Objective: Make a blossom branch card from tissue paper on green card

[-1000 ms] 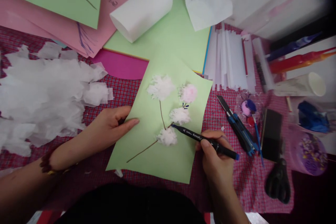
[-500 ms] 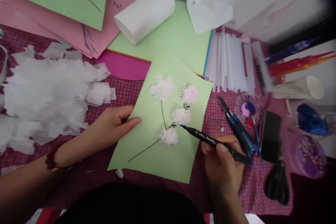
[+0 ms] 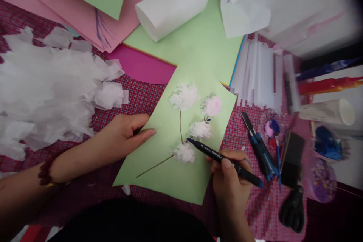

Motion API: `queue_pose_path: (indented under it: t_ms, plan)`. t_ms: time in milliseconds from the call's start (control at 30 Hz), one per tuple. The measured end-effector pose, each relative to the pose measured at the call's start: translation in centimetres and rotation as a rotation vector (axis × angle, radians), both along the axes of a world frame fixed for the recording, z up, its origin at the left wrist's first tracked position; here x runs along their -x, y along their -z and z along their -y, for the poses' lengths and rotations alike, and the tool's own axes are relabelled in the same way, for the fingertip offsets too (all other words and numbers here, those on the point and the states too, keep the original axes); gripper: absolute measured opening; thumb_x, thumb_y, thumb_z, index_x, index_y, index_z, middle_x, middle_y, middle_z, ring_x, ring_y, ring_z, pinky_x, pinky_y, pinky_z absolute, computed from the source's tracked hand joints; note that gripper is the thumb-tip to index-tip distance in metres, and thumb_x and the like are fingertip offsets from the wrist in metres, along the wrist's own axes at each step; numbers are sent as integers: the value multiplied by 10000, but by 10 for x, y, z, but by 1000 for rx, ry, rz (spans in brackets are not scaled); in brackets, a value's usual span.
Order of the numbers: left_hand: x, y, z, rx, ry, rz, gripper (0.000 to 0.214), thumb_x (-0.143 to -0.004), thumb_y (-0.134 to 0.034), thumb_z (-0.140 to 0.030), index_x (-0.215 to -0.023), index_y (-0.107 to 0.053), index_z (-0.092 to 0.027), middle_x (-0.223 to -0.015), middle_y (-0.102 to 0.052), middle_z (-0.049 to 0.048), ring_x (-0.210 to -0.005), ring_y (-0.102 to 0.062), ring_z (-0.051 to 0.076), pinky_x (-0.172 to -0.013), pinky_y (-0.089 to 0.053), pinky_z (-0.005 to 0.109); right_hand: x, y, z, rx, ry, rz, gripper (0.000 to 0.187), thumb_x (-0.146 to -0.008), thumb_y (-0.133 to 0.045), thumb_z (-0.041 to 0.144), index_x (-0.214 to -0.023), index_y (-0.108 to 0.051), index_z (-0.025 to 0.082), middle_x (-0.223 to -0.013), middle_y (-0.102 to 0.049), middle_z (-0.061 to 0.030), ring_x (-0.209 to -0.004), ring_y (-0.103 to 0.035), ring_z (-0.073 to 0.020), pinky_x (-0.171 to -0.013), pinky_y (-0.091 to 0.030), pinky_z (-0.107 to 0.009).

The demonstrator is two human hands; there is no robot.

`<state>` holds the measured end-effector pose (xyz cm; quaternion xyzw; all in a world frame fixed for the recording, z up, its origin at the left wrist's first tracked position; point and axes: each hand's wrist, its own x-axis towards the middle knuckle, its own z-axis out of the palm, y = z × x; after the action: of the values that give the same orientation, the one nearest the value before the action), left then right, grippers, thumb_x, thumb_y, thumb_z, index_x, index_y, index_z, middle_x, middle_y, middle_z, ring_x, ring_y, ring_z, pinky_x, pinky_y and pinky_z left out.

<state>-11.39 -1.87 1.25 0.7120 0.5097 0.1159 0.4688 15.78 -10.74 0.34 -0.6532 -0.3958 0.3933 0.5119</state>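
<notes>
A light green sheet of paper (image 3: 161,174) lies tilted in front of me, bearing several fluffy white paper flowers (image 3: 183,96), one with a pink centre (image 3: 214,106). Brown stems (image 3: 154,166) run between them, and small dark blue marks sit below the pink one. My left hand (image 3: 132,134) grips the sheet's left edge, thumb on top and fingers underneath. In my right hand (image 3: 231,176) is a black marker (image 3: 224,160) with a blue end; its tip is at the stem just above the lowest flower. Whether the tip touches the paper is hard to tell.
Torn white tissue pieces (image 3: 56,94) pile up at left. Behind stand a white paper roll (image 3: 172,5) and pink sheets (image 3: 76,11). To the right lie white paper strips (image 3: 259,72), a utility knife (image 3: 259,147), black-handled scissors (image 3: 292,210) and a paper cup (image 3: 329,111).
My right hand has brought the marker tip left and slightly down, from beside the middle flower to the stem. My left hand still holds the sheet. The camera view has shifted a little.
</notes>
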Motion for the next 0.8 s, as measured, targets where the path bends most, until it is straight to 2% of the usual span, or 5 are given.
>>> queue_pose_path:
  t_ms: [367,600,800]
  plan:
    - [0,0,0,26,-6,-27,292,-866,-455,-374,-692,-556,-162,-584,-478,-27,-539,-440,107,-502,-308,226,-2,3,0,29,10,3,48,-833,-637,225,-866,-604,214,-661,-545,32,-541,-552,-137,-551,-456,-301]
    - [-2,-2,0,-9,-34,-38,315,-847,-475,-354,-592,-454,-171,-538,-398,-41,-500,-388,91,-483,-269,226,-4,1,1,66,-12,1,59,-824,-650,237,-810,-601,207,-703,-544,28,-560,-533,-120,-522,-405,-268]
    - [-3,-2,-1,-22,-31,-35,309,-850,-476,-348,-597,-440,-175,-539,-399,-45,-496,-388,88,-481,-261,224,-3,-1,0,52,-21,24,76,-809,-653,238,-783,-591,201,-682,-529,30,-545,-521,-120,-521,-404,-272]
